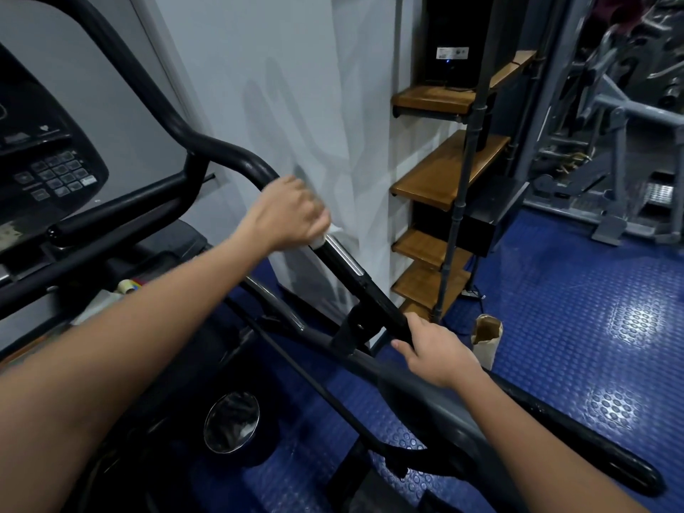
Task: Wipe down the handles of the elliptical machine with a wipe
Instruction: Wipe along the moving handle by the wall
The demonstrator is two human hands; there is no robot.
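At the far left sits the elliptical's dark console (48,168) with its keypad, and below it a black crossbar (122,212) runs toward the middle. From there the black moving handle (355,279) curves up past the console, bends over and slopes down to the right in front of the pale wall (296,87). The left hand (292,212) is wrapped around this handle just below the bend, fingers curled over a white wipe (329,233); only a small corner of the wipe shows under the fist, so how much of the bar it covers is hard to say. Lower on the same handle, past a strip of bright metal, the right hand (436,353) grips the bar with fingers closed around it near a bracket. Below the arms a round chrome-rimmed disc (231,422) lies on the machine's body. To the right, wooden shelves (444,172) stand on a pipe frame, a brown paper bag (486,340) stands on the blue studded floor (592,327), and grey gym equipment (614,124) fills the far right.
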